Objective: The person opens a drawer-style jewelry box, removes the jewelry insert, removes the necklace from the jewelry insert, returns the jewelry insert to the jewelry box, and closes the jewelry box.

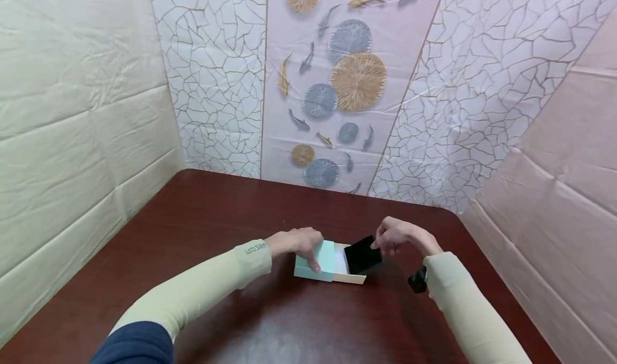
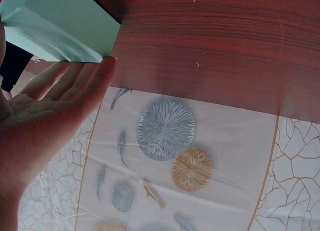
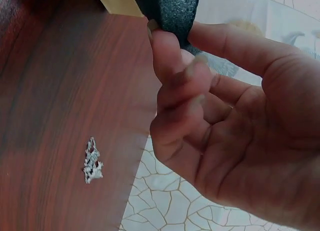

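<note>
A light teal box sleeve [image 1: 326, 256] lies on the table with its cream drawer [image 1: 351, 279] slid partly out to the right. My left hand [image 1: 298, 241] grips the sleeve across its width, thumb on the near side. In the left wrist view its fingers [image 2: 75, 86] reach along the far side of the teal box [image 2: 60, 28]. Between thumb and fingertips, my right hand [image 1: 397, 233] pinches the edge of a black foam pad [image 1: 361, 255], tilted up over the drawer. White lining shows inside the drawer. The foam's grainy edge [image 3: 180, 11] shows in the right wrist view.
On the dark red wooden table [image 1: 231, 203] lies a small silver openwork piece [image 3: 93, 163], seen in the right wrist view. A patterned cloth wall [image 1: 299, 112] rises behind the table, with pale padded panels [image 1: 72, 112] at both sides. A black device [image 1: 417, 280] hangs at my right wrist.
</note>
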The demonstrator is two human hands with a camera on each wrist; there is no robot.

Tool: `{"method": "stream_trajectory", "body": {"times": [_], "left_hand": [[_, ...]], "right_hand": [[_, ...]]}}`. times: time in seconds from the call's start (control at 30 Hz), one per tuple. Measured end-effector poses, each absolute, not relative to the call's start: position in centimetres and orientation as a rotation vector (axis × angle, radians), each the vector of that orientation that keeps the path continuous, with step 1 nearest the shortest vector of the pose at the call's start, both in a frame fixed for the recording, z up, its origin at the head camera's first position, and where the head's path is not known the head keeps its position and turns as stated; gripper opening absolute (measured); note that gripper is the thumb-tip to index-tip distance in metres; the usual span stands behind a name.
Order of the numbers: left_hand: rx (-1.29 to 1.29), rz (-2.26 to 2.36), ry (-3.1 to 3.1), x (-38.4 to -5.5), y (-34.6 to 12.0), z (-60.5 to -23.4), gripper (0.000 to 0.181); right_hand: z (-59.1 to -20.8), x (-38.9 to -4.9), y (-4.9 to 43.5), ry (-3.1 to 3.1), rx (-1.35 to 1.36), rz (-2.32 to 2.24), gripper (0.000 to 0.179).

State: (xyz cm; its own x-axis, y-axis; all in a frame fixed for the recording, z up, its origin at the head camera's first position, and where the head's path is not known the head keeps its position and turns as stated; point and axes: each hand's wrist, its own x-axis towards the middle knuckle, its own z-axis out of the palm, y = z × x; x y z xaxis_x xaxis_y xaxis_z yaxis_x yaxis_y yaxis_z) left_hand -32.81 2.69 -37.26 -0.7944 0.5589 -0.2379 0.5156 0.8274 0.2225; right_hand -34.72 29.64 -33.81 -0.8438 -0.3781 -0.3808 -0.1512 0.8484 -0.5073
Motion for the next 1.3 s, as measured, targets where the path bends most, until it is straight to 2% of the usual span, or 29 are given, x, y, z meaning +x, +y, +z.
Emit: {"method": "stream_trajectory", "body": {"times": [0.5,1.1,1.3], "left_hand": [[0.848,0.216,2.716,-32.7,2.8,-37.2,0.067],[0.879,0.184,2.724,-33.0,2.7,-37.3,0.060],[0.867,0.188,2.701,-33.0,2.5,-37.4,0.071]], "right_hand": [[-35.2,-34.4,28.3,2.474,-0.262,-0.724,0.024],[-36.5,-34.2,26.7,2.542,-0.293,-0.641,0.029],[-36.4,-34.1,26.6,2.560,-0.374,-0.684,0.022]]}}
